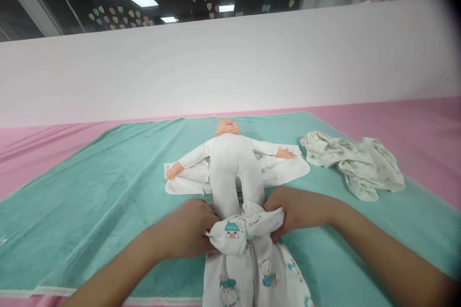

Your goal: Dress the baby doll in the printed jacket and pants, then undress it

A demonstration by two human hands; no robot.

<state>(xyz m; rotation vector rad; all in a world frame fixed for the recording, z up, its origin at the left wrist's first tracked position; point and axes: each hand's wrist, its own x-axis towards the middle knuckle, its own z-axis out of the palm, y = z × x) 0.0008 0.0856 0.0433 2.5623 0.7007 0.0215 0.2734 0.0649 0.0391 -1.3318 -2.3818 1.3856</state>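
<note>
Printed baby pants (261,268) meet the baby doll's legs (222,187), bunched top pinched between left hand (190,228) and right hand (290,207).

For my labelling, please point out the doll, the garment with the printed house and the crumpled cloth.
Doll (234,156), head view, on its white torso.
Garment (262,260), head view, fabric below its bunched end.
Crumpled cloth (355,162), head view, middle of its folds.
</note>
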